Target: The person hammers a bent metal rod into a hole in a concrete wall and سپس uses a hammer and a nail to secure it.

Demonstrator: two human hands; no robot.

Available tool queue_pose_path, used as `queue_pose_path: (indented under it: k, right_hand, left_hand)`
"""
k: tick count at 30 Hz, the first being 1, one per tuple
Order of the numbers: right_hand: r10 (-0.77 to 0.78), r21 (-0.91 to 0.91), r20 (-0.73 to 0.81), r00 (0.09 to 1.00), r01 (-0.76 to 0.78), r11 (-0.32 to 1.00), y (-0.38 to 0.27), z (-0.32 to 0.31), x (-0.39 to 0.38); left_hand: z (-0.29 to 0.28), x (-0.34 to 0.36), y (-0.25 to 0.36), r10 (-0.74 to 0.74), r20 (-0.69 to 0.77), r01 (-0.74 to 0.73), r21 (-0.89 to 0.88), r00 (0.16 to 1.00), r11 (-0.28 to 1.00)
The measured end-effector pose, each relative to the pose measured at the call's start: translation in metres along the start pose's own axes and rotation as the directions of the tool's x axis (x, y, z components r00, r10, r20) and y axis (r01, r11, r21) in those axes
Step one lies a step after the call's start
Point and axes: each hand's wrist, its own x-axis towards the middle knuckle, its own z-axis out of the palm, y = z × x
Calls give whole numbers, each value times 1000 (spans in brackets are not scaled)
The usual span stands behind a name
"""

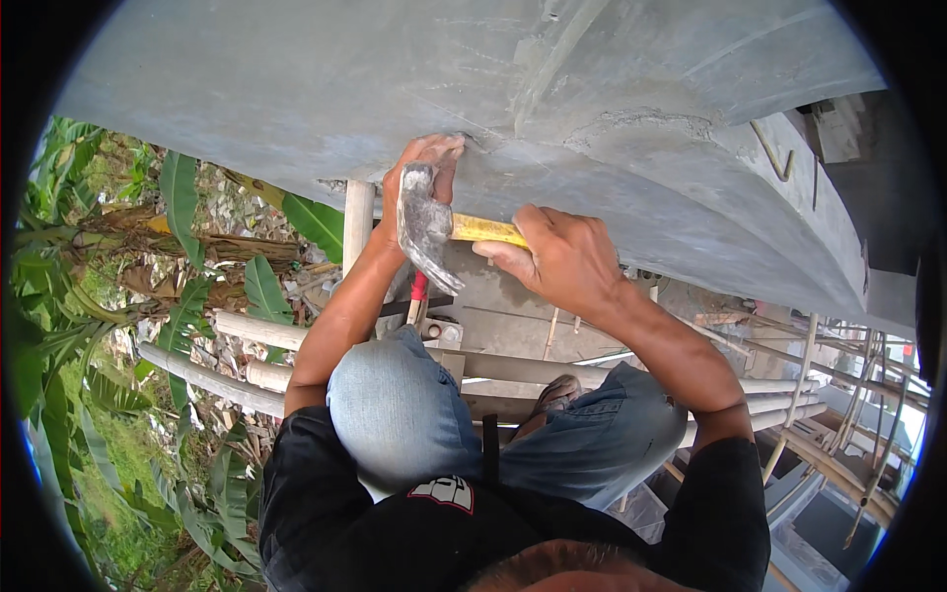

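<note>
My right hand (572, 252) is wrapped round the yellow handle of a claw hammer (426, 222). The hammer's worn, whitish metal head hangs in front of my left hand (434, 153) and hides part of it. My left fingers are bent together, their dusty tips against the grey concrete wall (326, 99), beside a small chipped spot. What they hold, if anything, is hidden. Below the hammer head, by my left knee, a tool with a red handle (419, 287) stands partly out of sight.
I am perched on bamboo scaffold poles (533, 369), high above the ground. An upright pole (358, 222) stands left of my left forearm. Banana plants (182, 207) and rubble lie below left. More scaffolding (789, 395) runs to the right. A bent metal bar (779, 158) protrudes from the concrete.
</note>
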Motion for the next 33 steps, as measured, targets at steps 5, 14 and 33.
queue_pose_path:
  k: [5,14,33]
  right_hand:
    - [157,51,3,988,-157,986,13,-3,-10]
    - [-55,152,50,997,47,987,48,7,-56]
    - [287,321,51,957,-288,902,114,19,-136]
  left_hand:
    - [14,-4,-5,56,113,-33,-195,992,980]
    - [21,-37,-3,-98,-171,66,-185,980,981]
    - [20,-38,35,-383,839,868,-190,387,460]
